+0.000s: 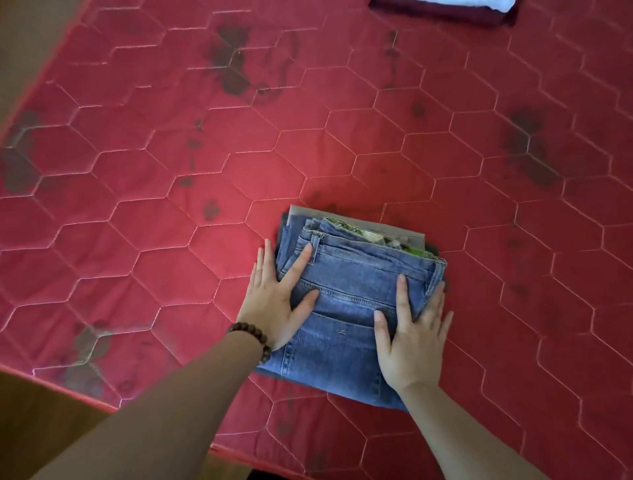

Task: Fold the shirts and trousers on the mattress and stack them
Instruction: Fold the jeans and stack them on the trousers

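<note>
**Both hands flat on folded jeans near the mattress edge**

On top of the folded blue jeans [349,308], the fingers [301,262] of the left hand [277,301] lie spread and flat, gripping nothing; the thumb and forefinger rest on the denim while the other fingers hang over the jeans' left edge toward the mattress. The right hand [411,342] lies the same way, palm down, fingers splayed, thumb and forefinger on the denim near the back pocket seam and the remaining fingers wrapping over the right edge of the fold. Neither hand closes on anything. A bracelet of dark brown beads [253,339] circles the left wrist.

The jeans sit waistband away from the person, and beneath them show the edges of a grey folded garment [394,234] and a strip of green patterned cloth [376,240], all in one stack. The stack rests on the red quilted mattress [171,171], stitched in hexagons and marked with dark stains, close to its near edge. At the far top edge lies a dark maroon folded item [445,13] with something white [479,4] on it, well apart from the stack.
</note>
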A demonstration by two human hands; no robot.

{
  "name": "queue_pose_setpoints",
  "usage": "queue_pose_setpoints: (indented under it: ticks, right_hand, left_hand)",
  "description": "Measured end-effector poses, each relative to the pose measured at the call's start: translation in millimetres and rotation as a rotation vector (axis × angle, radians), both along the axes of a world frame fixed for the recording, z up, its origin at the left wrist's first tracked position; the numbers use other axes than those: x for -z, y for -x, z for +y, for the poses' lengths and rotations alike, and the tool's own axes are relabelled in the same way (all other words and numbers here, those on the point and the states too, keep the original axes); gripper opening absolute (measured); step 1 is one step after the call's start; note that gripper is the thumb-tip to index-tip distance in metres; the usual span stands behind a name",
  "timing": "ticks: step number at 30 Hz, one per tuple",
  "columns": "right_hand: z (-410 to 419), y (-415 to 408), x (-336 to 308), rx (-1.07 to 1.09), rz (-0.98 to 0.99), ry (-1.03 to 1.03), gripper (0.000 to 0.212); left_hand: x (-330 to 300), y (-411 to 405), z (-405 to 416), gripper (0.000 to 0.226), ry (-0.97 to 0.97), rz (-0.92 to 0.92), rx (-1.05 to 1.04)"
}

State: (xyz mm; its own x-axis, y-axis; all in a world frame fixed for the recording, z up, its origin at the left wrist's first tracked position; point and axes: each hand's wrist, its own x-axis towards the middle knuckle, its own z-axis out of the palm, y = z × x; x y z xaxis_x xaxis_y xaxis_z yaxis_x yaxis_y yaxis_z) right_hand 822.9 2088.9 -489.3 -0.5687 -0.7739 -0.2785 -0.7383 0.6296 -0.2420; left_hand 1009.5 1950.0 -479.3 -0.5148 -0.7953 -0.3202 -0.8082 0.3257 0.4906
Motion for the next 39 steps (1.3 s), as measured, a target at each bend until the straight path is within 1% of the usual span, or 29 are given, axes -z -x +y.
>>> queue_pose_setpoints:
  ticks: [3, 5, 8, 10, 13, 15, 17, 20, 25, 32, 36, 39]
  right_hand:
    - [0.5, -1.7, -5.8, 0.042, -0.032, 0.008, 0.067]
    - [-0.2, -2.7, -9.1, 0.073, -0.1, 0.009, 0.068]
    - [-1.7, -1.8, -14.7, 0.081, -0.212, 0.001, 0.069]
    - [-2.9, -0.2, -19.9, 0.094, -0.26, 0.017, 0.069]
    - [-2.8, 1.9, -27.0, 0.088, -0.263, 0.084, 0.071]
    - [-1.4, 3.3, -28.4, 0.096, -0.271, 0.131, 0.072]
    - [-0.4, 5.8, -29.4, 0.113, -0.319, 0.142, 0.072]
    - [1.2, 16.8, -33.3, 0.091, -0.438, 0.084, 0.075]
    - [3.6, 42.0, -40.7, -0.039, -0.58, -0.045, 0.085]
    - [8.2, 41.2, -46.5, -0.018, -0.746, -0.043, 0.083]
    - [11.6, 33.0, -57.0, -0.005, -0.739, 0.027, 0.08]
    - [9.7, 21.9, -73.3, -0.029, -0.737, 0.04, 0.081]
  left_hand:
    - [-5.2, 0.7, 0.9, 0.07, -0.061, 0.047, -0.046]
    - [-9.3, 1.9, 1.3, 0.07, -0.073, 0.069, -0.07]
    - [-10.5, 1.7, 2.1, 0.071, -0.041, 0.087, -0.082]
    - [-9.3, 0.7, 2.3, 0.072, -0.082, 0.096, -0.1]
    - [-9.6, 0.6, 2.6, 0.072, -0.163, 0.098, -0.123]
    - [-11.0, 1.7, 2.8, 0.072, -0.167, 0.094, -0.118]
    - [-12.5, 1.9, 5.1, 0.071, -0.171, 0.089, -0.126]
    - [-15.3, 1.0, 15.0, 0.07, -0.185, 0.087, -0.173]
    - [-15.5, -3.8, 39.9, 0.073, -0.176, 0.083, -0.245]
    - [-15.4, -9.6, 67.7, 0.072, -0.187, 0.089, -0.349]
    - [-28.6, -13.9, 83.5, 0.074, -0.126, 0.123, -0.415]
    - [-50.0, -23.9, 91.4, 0.076, -0.129, 0.14, -0.466]
